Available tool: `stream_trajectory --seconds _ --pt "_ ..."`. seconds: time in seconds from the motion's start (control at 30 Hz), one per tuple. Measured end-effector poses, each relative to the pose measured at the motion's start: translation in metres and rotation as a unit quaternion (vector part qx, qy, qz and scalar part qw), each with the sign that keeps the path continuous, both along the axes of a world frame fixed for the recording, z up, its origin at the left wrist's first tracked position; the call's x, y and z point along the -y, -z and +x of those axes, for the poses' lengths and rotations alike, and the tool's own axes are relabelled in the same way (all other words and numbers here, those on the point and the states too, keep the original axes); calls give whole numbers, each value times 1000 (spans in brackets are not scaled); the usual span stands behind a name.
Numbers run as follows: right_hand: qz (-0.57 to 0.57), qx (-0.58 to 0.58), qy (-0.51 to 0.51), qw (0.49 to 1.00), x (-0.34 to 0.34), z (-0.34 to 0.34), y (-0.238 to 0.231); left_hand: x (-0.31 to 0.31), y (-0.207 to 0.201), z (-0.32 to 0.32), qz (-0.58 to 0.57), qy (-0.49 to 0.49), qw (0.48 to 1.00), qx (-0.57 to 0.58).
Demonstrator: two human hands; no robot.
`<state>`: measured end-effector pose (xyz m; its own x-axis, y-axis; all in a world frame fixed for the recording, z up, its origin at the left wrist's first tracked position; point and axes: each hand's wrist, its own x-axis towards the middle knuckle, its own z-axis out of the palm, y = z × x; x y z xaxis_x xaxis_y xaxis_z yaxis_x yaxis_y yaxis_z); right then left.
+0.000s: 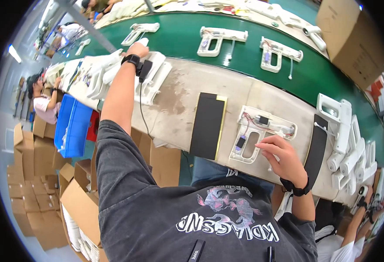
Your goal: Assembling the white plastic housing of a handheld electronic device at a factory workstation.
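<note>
My left arm is stretched far left. My left hand [138,49] is over a pile of white plastic shells [157,78] at the belt's edge, a white part showing beside it; its fingers are mostly hidden. My right hand [283,158] hovers at the handle of an opened white gun-shaped housing [249,152] on the bench in front of me. Its fingers are bent and a little apart, with nothing visible in them. Inside the housing are red wires, a black block [261,119] and a purple-and-black part [240,143] in the handle.
Beyond the bench runs a green conveyor belt [174,37] with several open housings. Black pads [208,126] lie left and right of my housing. White housings [344,144] are piled at right. A blue bin [72,126] and cardboard boxes stand at left. Other people work nearby.
</note>
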<state>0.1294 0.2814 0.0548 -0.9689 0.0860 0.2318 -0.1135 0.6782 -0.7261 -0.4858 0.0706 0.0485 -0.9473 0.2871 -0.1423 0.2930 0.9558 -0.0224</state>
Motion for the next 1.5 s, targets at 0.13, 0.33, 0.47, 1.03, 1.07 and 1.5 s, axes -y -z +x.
stream_trajectory --seconds 0.13,0.33,0.47,1.03,1.07,1.5 --pt "0 -18 23 1000 -6 13 -2 -14 20 -32 -15 29 998 -46" --pt "-34 -45 30 998 -26 26 -8 34 -42 -18 17 141 982 -127" --pt "-35 -53 135 989 -51 37 -27 -33 -92 152 247 217 940 -93" --pt "156 26 48 986 -95 35 5 -48 -59 432 -13 844 536 -28" --pt "153 16 69 986 -97 40 9 -53 -61 425 32 814 579 -36" --pt "172 27 165 971 -110 45 63 -91 46 389 401 453 760 236"
